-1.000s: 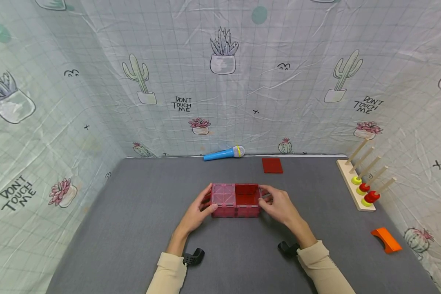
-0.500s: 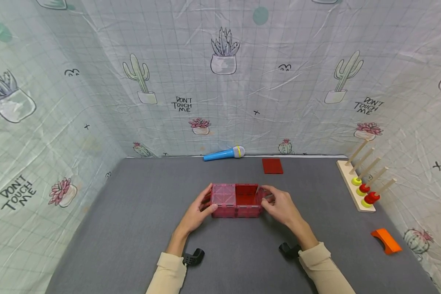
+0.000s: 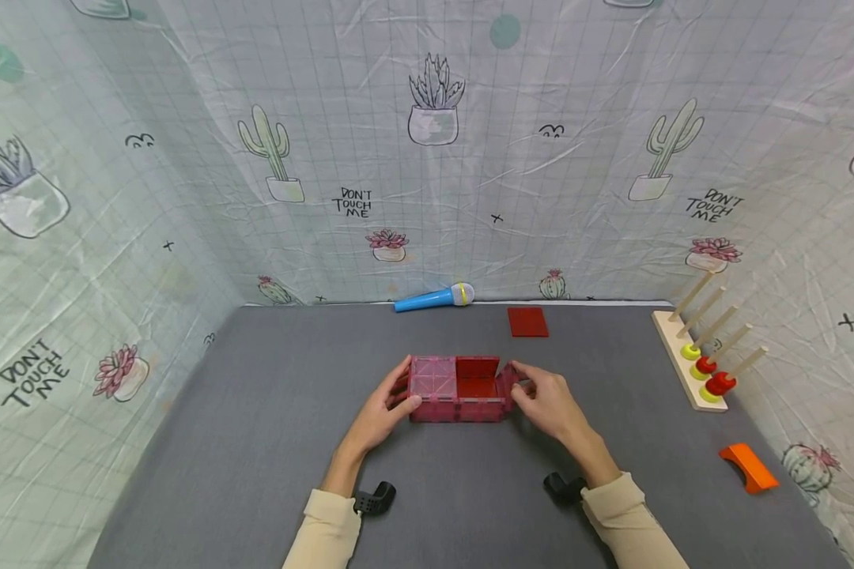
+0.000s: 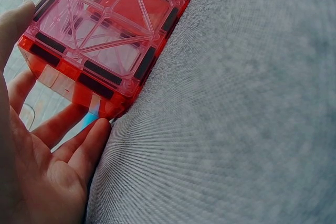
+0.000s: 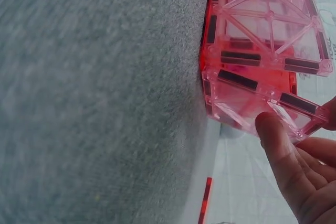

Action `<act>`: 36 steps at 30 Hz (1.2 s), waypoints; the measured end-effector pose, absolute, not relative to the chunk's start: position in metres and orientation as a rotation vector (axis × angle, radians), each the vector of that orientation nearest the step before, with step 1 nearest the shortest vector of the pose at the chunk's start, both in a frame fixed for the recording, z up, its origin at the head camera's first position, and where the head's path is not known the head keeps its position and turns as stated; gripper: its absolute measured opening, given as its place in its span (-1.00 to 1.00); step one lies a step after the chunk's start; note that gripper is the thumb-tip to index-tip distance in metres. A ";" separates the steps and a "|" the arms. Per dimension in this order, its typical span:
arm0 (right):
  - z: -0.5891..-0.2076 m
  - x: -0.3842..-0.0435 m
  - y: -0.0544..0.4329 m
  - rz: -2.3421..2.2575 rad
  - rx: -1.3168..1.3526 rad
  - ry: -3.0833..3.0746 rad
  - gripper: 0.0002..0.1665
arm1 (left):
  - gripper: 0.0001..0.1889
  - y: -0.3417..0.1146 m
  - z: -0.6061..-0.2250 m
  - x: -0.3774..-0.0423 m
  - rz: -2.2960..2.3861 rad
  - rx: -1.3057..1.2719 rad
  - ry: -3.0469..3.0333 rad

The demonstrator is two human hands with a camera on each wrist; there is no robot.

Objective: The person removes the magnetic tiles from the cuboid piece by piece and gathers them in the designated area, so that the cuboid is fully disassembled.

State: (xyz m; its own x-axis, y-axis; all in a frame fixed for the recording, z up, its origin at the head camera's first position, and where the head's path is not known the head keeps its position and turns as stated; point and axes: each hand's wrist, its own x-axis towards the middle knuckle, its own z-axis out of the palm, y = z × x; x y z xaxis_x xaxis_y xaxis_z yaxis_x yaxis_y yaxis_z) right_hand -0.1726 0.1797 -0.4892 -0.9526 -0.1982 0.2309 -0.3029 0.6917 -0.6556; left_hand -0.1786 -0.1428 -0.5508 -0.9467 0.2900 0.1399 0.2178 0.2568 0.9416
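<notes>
A box of translucent red magnetic tiles (image 3: 434,376) stands mid-table; its left half has a tile on top, while its right half is uncovered. My left hand (image 3: 379,411) holds the box's left end, thumb toward the front and fingers behind. In the left wrist view, fingertips touch the lower edge of that end wall (image 4: 63,85). My right hand (image 3: 546,399) pinches the right end magnetic tile (image 5: 231,95) between thumb and fingers. This tile slants outward, apart from the back wall and meeting the front wall's corner.
A loose red tile (image 3: 528,322) lies behind the box. Near the back edge rests a toy microphone (image 3: 427,299). On the right are a wooden peg stacker (image 3: 689,367) with red and yellow rings and an orange arch block (image 3: 750,466). Printed cloth encloses the grey table.
My right hand has moved slightly to the right, swinging the end tile outward from the back wall. My left hand and the rest of the box have stayed in place.
</notes>
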 end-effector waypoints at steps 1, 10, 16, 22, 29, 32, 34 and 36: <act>-0.489 -0.172 0.180 1.093 0.409 -2.763 -0.48 | -0.23 -0.143 -0.551 -0.179 1.810 0.490 2.443; -0.490 -0.171 0.184 1.019 0.469 -2.795 -0.39 | -0.22 -0.143 -0.551 -0.179 1.791 0.487 2.458; -0.489 -0.170 0.184 1.022 0.483 -2.836 -0.31 | -0.22 -0.144 -0.551 -0.179 1.810 0.522 2.448; -0.489 -0.171 0.187 1.000 0.454 -2.867 -0.30 | -0.23 -0.144 -0.550 -0.178 1.815 0.535 2.440; -0.490 -0.172 0.191 0.995 0.417 -2.899 -0.29 | -0.23 -0.143 -0.552 -0.179 1.813 0.511 2.446; -0.489 -0.172 0.191 1.019 0.394 -2.914 -0.28 | -0.23 -0.143 -0.552 -0.180 1.806 0.508 2.450; -0.489 -0.172 0.191 1.028 0.386 -2.919 -0.29 | -0.22 -0.144 -0.552 -0.179 1.805 0.511 2.449; -0.488 -0.172 0.191 1.031 0.380 -2.918 -0.29 | -0.22 -0.144 -0.552 -0.179 1.815 0.515 2.437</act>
